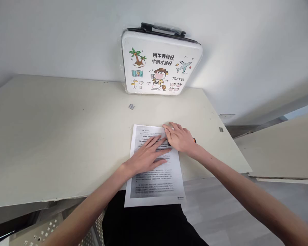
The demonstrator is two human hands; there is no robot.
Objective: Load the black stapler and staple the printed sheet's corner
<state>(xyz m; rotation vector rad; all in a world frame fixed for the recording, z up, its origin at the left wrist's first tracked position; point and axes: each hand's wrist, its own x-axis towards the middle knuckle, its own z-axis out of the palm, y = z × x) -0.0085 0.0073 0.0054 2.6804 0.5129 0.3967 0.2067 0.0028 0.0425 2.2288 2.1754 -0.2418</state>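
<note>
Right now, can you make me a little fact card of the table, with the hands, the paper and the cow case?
Left hand: lying flat on the paper, fingers spread
Right hand: at the paper's upper right, over a black-and-orange thing that is mostly hidden
Paper: printed, its bottom end past the near edge of the table
Cow case: white, black handle on top, standing at the back
Small grey strips: beyond the paper, with another grey piece near the right edge
</note>
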